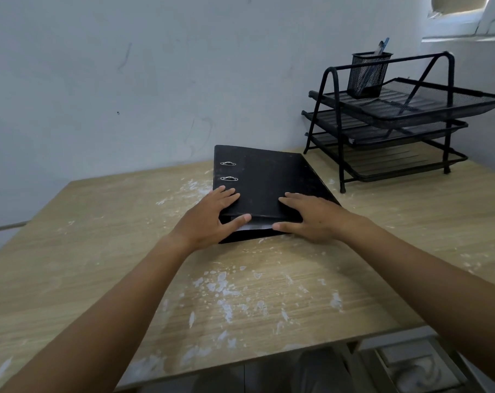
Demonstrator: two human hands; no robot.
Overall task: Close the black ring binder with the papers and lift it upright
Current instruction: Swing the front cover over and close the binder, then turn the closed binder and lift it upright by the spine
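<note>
The black ring binder [264,180] lies flat and closed on the wooden table [269,293], with two metal ring tips showing through its cover at the left. A thin white edge of papers [256,227] shows at its near end. My left hand [209,219] grips the near left corner, fingers on the cover and thumb at the near edge. My right hand [311,215] holds the near right corner the same way.
A black mesh three-tier letter tray [388,129] stands at the back right, with a mesh pen cup [368,75] holding pens on its top tier. A pale wall runs close behind the binder. White flecks mark the tabletop.
</note>
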